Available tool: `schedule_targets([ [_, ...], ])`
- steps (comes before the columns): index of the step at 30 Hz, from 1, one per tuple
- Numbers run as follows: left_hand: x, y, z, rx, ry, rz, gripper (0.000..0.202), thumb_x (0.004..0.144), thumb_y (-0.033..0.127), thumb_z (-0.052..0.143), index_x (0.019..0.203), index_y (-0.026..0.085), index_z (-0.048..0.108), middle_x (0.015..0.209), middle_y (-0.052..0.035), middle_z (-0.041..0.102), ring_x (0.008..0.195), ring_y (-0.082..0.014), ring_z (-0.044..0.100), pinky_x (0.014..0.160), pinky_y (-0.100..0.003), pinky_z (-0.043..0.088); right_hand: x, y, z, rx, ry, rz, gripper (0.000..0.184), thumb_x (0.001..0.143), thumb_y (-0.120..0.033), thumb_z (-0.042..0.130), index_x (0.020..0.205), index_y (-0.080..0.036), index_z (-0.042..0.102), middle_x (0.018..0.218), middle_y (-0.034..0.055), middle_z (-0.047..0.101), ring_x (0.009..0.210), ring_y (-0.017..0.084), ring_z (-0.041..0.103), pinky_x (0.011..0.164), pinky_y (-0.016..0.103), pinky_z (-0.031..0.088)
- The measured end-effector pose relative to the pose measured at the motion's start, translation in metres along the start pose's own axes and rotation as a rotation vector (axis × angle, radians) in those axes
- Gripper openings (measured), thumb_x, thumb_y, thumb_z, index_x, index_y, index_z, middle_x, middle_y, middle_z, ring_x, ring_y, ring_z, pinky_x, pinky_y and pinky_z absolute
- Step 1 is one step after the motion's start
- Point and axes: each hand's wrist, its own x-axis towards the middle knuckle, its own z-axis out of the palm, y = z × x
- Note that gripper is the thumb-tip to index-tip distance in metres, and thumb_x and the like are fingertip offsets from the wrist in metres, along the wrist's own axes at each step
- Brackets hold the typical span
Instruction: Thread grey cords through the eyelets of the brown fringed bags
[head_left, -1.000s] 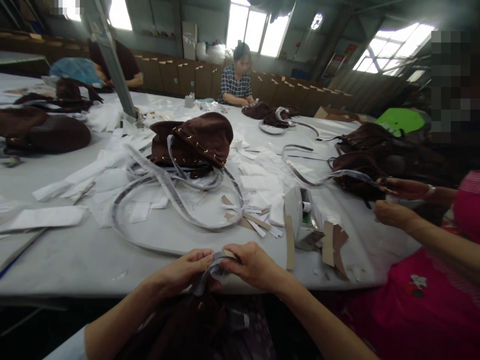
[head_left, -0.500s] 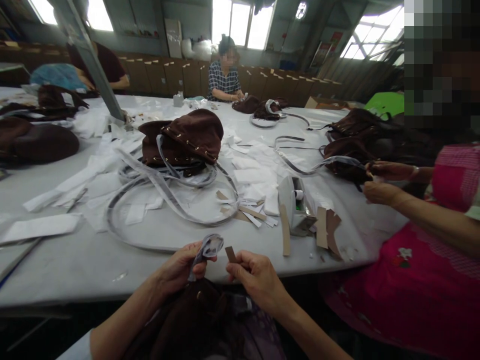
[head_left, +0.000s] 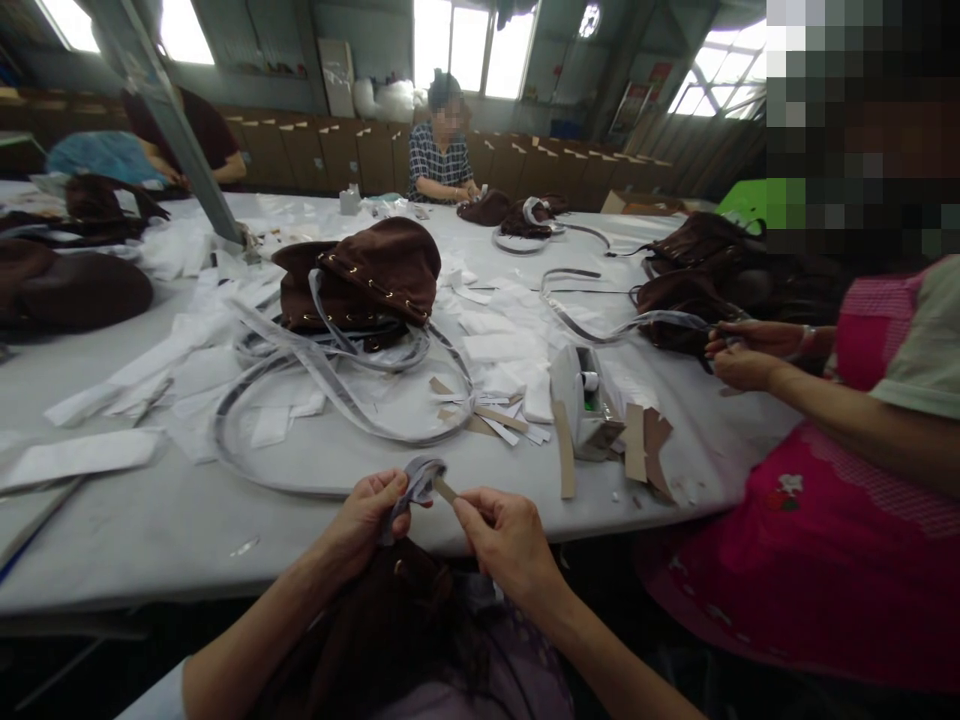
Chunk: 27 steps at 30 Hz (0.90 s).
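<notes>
Pinched in my left hand (head_left: pixel 375 515) is a looped bag strap (head_left: pixel 414 483) covered in clear plastic film. My right hand (head_left: pixel 504 535) grips a short brown cardboard strip (head_left: pixel 445 489) between thumb and fingers. The strip's far end meets the strap's loop; whether it sits inside the loop I cannot tell. Below both hands a dark brown bag (head_left: pixel 375 610) rests on my lap, partly hidden by my left forearm. On the table just ahead sits another brown drawstring bag (head_left: pixel 375 275) with metal eyelets, its wrapped strap (head_left: pixel 345 415) coiled around it.
A grey tape dispenser (head_left: pixel 574 400) stands right of centre beside cardboard pieces (head_left: pixel 646 450). Paper sheets and strips (head_left: pixel 506 350) litter the white table (head_left: pixel 315 550). To the right, a co-worker in a pink apron (head_left: pixel 810 540) handles a strap. A metal post (head_left: pixel 176 120) rises at the left.
My right hand has brought the cardboard strip left and up to the strap loop. My left hand still holds the strap. The view has shifted slightly.
</notes>
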Motion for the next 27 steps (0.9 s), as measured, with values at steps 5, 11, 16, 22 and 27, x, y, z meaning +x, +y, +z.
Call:
schedule_targets([
  [5,-0.006,0.002,0.01,0.178,0.019,0.072,0.037,0.079,0.05,0.062,0.079,0.013,0.059,0.043,0.0054,0.049,0.035,-0.0032,0.033,0.037,-0.016,0.018,0.002,-0.001,0.01,-0.121,0.104,-0.044,0.024,0.079,-0.026,0.054,0.063,-0.015,0.068,0.048,-0.0011,0.055,0.047,0.01,0.048,0.042,0.019,0.028],
  [11,-0.01,0.003,0.02,0.361,0.008,0.156,0.036,0.081,0.049,0.059,0.077,0.013,0.057,0.045,0.0054,0.05,0.037,-0.0045,0.037,0.039,-0.016,0.024,0.011,0.008,0.03,-0.035,0.173,-0.029,0.029,0.082,-0.027,0.05,0.055,-0.016,0.056,0.049,-0.0023,0.051,0.044,0.009,0.045,0.042,0.019,0.029],
  [16,-0.011,0.008,0.017,0.383,0.021,0.184,0.036,0.081,0.048,0.058,0.074,0.013,0.057,0.045,0.0056,0.049,0.037,-0.0046,0.037,0.039,-0.017,0.025,0.005,0.016,0.028,0.272,-0.119,-0.058,0.027,0.089,-0.036,0.046,0.081,-0.017,0.062,0.068,-0.0013,0.057,0.05,0.009,0.055,0.049,0.019,0.042],
  [22,-0.011,0.018,0.027,0.318,-0.063,0.143,0.037,0.077,0.049,0.063,0.071,0.014,0.056,0.054,0.0022,0.057,0.038,-0.0049,0.041,0.038,-0.017,0.026,-0.002,0.025,0.026,0.504,-0.089,0.093,0.033,0.084,-0.044,0.055,0.102,-0.017,0.059,0.073,-0.0008,0.062,0.041,0.009,0.055,0.04,0.018,0.039],
  [27,-0.011,0.019,0.026,0.311,-0.115,0.141,0.036,0.075,0.047,0.065,0.069,0.014,0.053,0.063,-0.0002,0.06,0.04,-0.0052,0.045,0.039,-0.017,0.029,-0.002,0.023,0.027,0.413,-0.023,0.064,0.028,0.082,-0.041,0.059,0.074,-0.015,0.06,0.063,-0.0016,0.06,0.04,0.007,0.05,0.04,0.018,0.035],
])
